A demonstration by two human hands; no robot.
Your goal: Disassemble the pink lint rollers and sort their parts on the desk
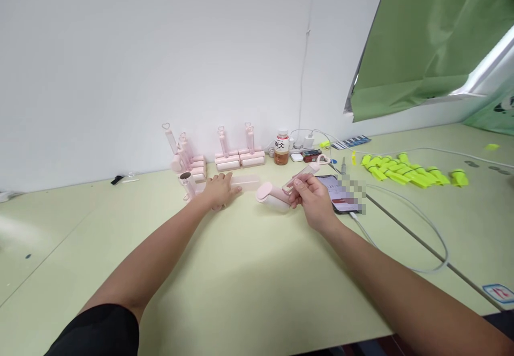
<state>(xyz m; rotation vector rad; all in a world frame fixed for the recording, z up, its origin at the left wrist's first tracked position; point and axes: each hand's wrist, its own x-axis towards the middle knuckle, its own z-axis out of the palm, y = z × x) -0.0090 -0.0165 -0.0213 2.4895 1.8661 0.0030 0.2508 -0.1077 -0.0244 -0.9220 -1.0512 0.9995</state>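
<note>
Pale-green table [241,281] beneath right hand [316,201], white wall [160,51], green sheet [429,45] hanging

From the near edge of the counter [241,281], a blue-bordered sticker [499,293] at three o'clock bears a red number, seemingly 12. At twelve, a bottle [281,157] carries dark characters, hardly legible; at one, a phone [334,191] shows partly masked digits.

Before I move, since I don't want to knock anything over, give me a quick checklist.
1. Right hand gripping heart-looped tube: ok, between thumb and fingers.
2. Left hand, its grip: cannot tell; what is under it is hidden.
3. Pink-ended cylinder clear of right hand: cannot tell; they overlap in view.
4. White-capped bottle upright: ok.
5. Yellow-green pieces apart from both hands: ok.
</note>
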